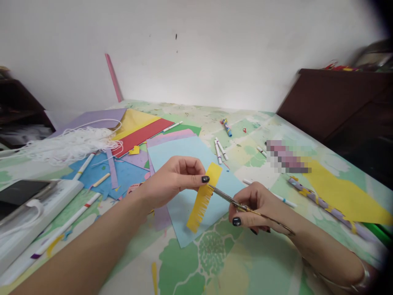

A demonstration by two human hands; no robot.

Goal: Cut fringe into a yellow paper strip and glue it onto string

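A yellow paper strip (pixel 200 205) with a row of short cuts along its right edge is pinched near its upper part by my left hand (pixel 188 174). My right hand (pixel 253 209) is closed around metal scissors (pixel 224 195), whose blade tips meet the strip's fringed edge just beside my left thumb. The strip is tilted, its fringed lower end hanging toward me. Beneath it, a light blue sheet (pixel 181 155) lies on the patterned tablecloth (pixel 211 262).
White string (pixel 73 141), coloured sheets and a power strip (pixel 46 217) with a phone (pixel 24 196) lie left. Markers (pixel 221 149) lie beyond my hands. On the right are a yellow sheet (pixel 340 192) and a decorated purple stick (pixel 325 207). A wall stands behind.
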